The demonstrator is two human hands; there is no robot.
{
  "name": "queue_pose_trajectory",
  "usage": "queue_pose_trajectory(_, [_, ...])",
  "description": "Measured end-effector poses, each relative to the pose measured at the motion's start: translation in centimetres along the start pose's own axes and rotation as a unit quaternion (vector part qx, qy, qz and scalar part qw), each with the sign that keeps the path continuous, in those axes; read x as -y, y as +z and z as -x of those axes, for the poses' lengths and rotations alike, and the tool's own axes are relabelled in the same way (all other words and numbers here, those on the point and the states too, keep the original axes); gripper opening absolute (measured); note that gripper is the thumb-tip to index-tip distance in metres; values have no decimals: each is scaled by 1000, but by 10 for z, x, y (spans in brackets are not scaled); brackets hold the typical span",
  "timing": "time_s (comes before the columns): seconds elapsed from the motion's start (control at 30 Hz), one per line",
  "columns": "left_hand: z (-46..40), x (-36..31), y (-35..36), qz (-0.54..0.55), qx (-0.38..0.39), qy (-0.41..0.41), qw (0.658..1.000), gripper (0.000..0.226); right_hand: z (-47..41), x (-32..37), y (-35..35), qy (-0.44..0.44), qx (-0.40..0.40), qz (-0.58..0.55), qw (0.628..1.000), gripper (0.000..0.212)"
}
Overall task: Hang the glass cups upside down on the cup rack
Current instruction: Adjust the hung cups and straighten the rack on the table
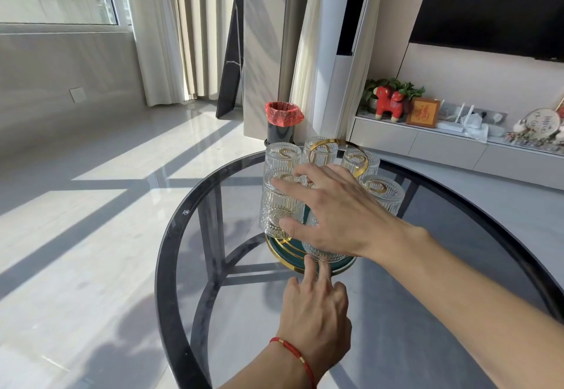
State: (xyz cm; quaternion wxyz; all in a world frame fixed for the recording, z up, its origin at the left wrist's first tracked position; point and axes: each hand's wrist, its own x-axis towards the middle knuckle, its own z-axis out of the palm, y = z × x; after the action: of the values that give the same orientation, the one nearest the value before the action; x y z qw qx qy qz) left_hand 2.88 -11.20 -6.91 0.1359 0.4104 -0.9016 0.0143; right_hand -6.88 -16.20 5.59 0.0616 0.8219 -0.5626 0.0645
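Note:
Several ribbed glass cups hang upside down on a gold cup rack with a round green and gold base on the glass table. My right hand reaches over the rack, its fingers spread around the front-left cup, thumb on the cup's lower side and index finger on its top. Whether the fingers grip it firmly is unclear. My left hand, with a red bracelet at the wrist, rests its fingertips on the near rim of the rack's base. Another cup shows below my right palm.
The round dark glass table has a black rim and dark legs beneath. Behind it stand a black bin with a red bag, curtains, and a low white cabinet with ornaments under a dark screen.

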Motion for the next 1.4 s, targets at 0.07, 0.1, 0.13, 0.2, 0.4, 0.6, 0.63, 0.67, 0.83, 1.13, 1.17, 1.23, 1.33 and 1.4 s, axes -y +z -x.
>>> queue_pose_trajectory(0.07, [0, 0, 0, 0, 5, -1, 1000, 17, 0, 0, -1, 3, 2, -5, 1000, 67])
queue_pose_trajectory(0.1, [0, 0, 1, 0, 5, -2, 1000, 17, 0, 0, -1, 3, 3, -8, 1000, 67])
queue_pose_trajectory(0.13, [0, 0, 1, 1, 6, -2, 1000, 17, 0, 0, -1, 3, 4, -10, 1000, 67])
queue_pose_trajectory(0.2, [0, 0, 1, 1, 5, -2, 1000, 16, 1, 0, -1, 4, 5, -16, 1000, 67])
queue_pose_trajectory(0.4, [1, 1, 0, -3, 6, 0, 1000, 14, 1, 0, -1, 5, 10, -18, 1000, 68])
queue_pose_trajectory(0.6, [2, 1, -2, -8, 8, -1, 1000, 16, 0, -3, -2, 3, 11, -35, 999, 68])
queue_pose_trajectory(0.63, [1, 1, -3, -8, 8, 0, 1000, 16, 0, -3, -2, 3, 11, -38, 999, 68])
queue_pose_trajectory(0.67, [1, 1, -3, -9, 8, 0, 1000, 16, 1, -3, -1, 2, 10, -39, 999, 68])
queue_pose_trajectory(0.83, [1, 1, -4, -13, 8, -2, 1000, 18, 1, -5, 0, -5, 2, -34, 999, 68])
queue_pose_trajectory(1.13, [0, -3, -3, -16, 8, -4, 1000, 19, 36, -25, -9, 4, -121, -139, 983, 48])
queue_pose_trajectory(1.17, [1, -3, -3, -16, 10, -3, 1000, 19, 45, -27, -8, 13, -149, -144, 978, 44])
queue_pose_trajectory(1.23, [2, -5, -2, -12, 11, -6, 1000, 19, 62, -31, -3, 27, -205, -140, 968, 38])
queue_pose_trajectory(1.33, [5, -8, 2, -3, 4, -10, 1000, 20, 77, -34, 9, 55, -254, -133, 957, 35])
queue_pose_trajectory(1.4, [7, -7, 4, 0, -2, -9, 1000, 22, 78, -34, 16, 64, -251, -113, 959, 37])
